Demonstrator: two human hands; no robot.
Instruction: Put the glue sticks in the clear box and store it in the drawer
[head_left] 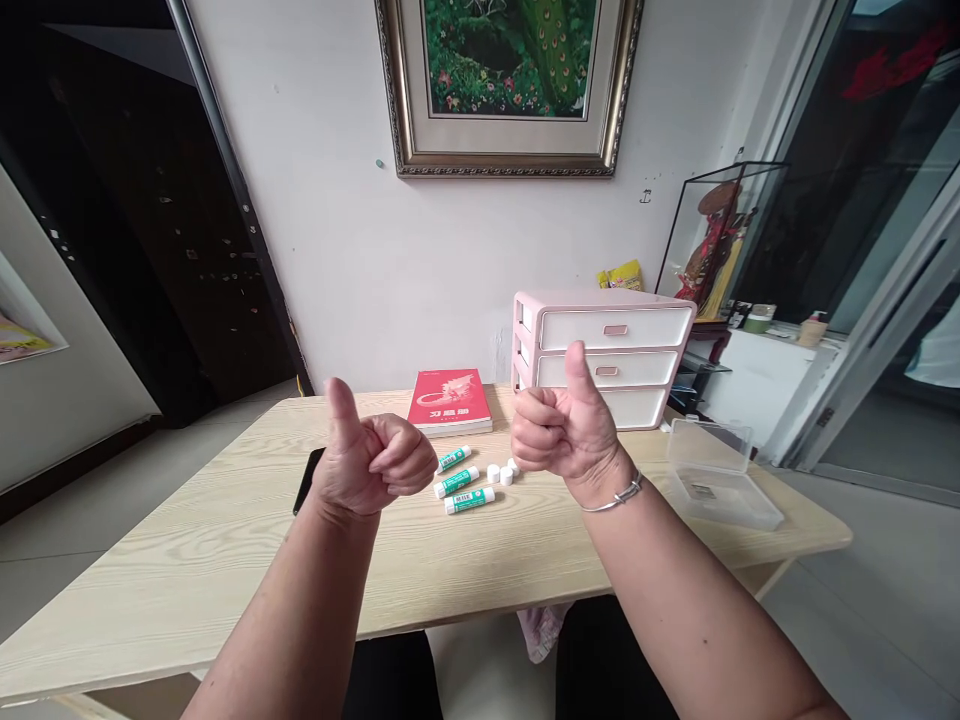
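Two fists up, thumbs raised, both held clear above the tabletop. Left hand (373, 450) curled shut, fingers folded against the palm, nothing in it; right hand (568, 420) the same, a silver bangle (611, 495) at its wrist. Neither touches anything. Nearest to both, lying between them on the light wood table (187, 570): three white tubes with green labels (456, 482), side by side at a slant, label text too small to read. Just right of them, three small white cylinders (506, 476), probably caps, close together. Upper centre of the table, a red paperback (450, 400). Beside the left hand, a black phone (306, 480), partly hidden by it. Back right, a pink-and-white drawer unit (615, 360); front right, a clear plastic box (720, 478), lid raised.
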